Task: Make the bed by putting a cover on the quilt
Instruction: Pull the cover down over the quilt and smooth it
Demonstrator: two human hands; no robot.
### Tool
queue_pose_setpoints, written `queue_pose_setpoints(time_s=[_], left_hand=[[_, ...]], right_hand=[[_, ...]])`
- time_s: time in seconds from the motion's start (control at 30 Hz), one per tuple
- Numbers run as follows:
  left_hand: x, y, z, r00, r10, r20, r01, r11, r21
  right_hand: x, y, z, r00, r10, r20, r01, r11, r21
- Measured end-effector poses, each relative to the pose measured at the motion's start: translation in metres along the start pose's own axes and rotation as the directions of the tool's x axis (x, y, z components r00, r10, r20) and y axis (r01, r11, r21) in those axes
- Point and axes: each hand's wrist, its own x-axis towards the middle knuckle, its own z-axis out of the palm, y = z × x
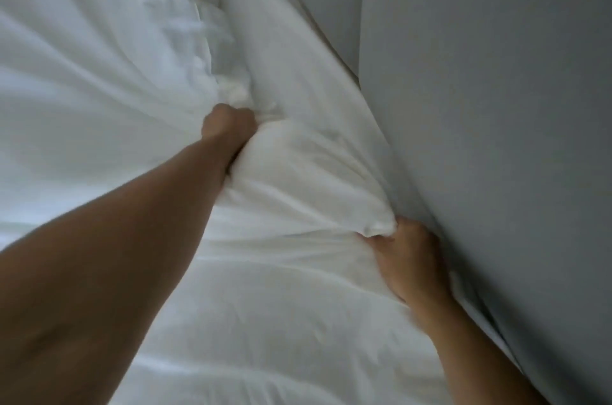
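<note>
The left hand (228,128) was curled tight around a bunch of the white cover (298,173) in the middle of the bed. The right hand (405,259) grabbed a puffy corner of the cover, right beside the grey wall (496,106). The cover lay spread out and wrinkled under both arms.

I see the white cover (308,179) lying creased and rumpled, bunched into a puffy ridge that runs just beside the grey panel (480,106). I cannot tell the quilt apart from it.
</note>
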Motion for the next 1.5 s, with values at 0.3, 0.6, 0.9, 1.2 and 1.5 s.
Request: queue_pose_setpoints(time_s=[0.3, 0.6, 0.9, 1.2, 1.5], left_hand=[[0.027, 0.114, 0.006, 0.931, 0.357, -0.080, -0.342, 0.771, -0.538], [0.077, 0.119, 0.079, 0.940, 0.339, -0.037, -0.338, 0.941, 0.017], [-0.003, 0.070, 0.044, 0.785, 0.593, 0.180, -0.613, 0.786, 0.081], [-0.067, -0.266, -0.014, 0.848, 0.529, 0.026, -0.477, 0.741, 0.472], [-0.124, -0.542, -0.115, 0.984, 0.146, -0.102, -0.094, 0.913, 0.397]], right_hand=[[0.034, -0.015, 0.031, 0.881, 0.213, -0.422, -0.221, 0.975, 0.031], [0.057, -0.003, 0.061, 0.837, 0.170, -0.521, -0.254, 0.963, -0.093], [0.063, -0.004, 0.065, 0.808, 0.207, -0.552, -0.311, 0.945, -0.100], [0.033, -0.011, 0.051, 0.856, 0.099, -0.507, -0.275, 0.918, -0.285], [-0.144, -0.092, 0.179, 0.940, -0.318, -0.124, 0.182, 0.774, -0.607]])
